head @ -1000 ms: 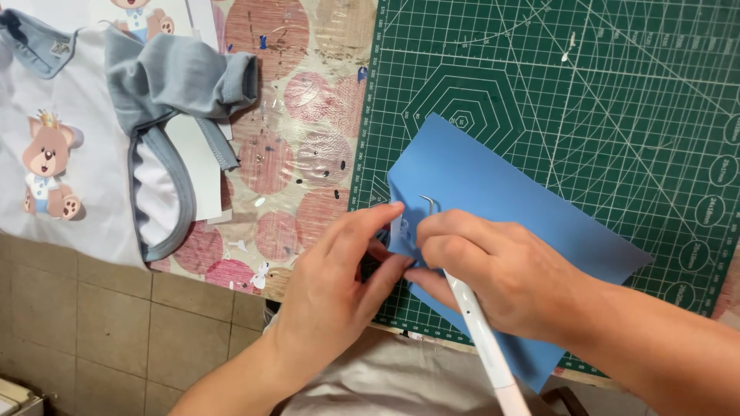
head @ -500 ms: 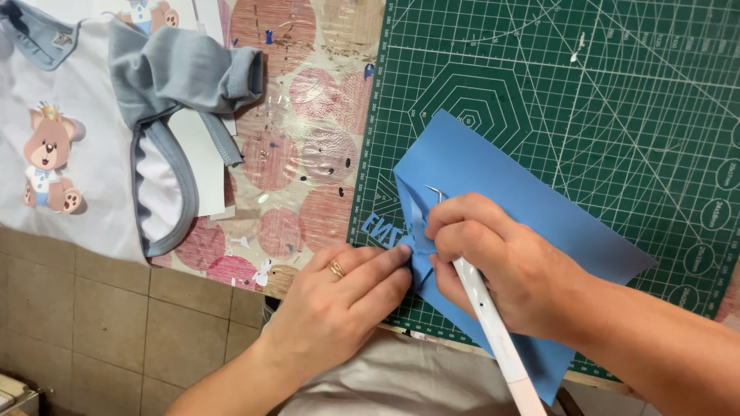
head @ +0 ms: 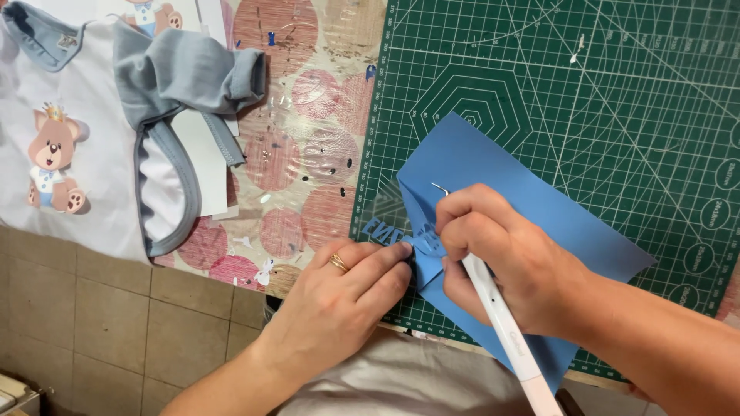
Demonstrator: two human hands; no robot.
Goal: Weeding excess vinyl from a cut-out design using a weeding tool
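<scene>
A worktable covered in a worn cloth with faded pink circles [head: 308,123] carries everything. On its right half lies a dark green gridded cutting mat [head: 601,100], with a blue sheet of vinyl [head: 532,208] flat on it near the front edge. To the left lies a small white garment with grey trim and a teddy-bear print [head: 77,154], over what may be white paper [head: 202,166].

Blue sheet [head: 532,223]: matt, smooth vinyl or paper. Cutting mat [head: 617,100] at 1 o'clock: matt rubbery plastic. Weeding tool [head: 501,323]: glossy white plastic, metal hook. Garment [head: 92,131] at 10 o'clock: soft cloth.
</scene>
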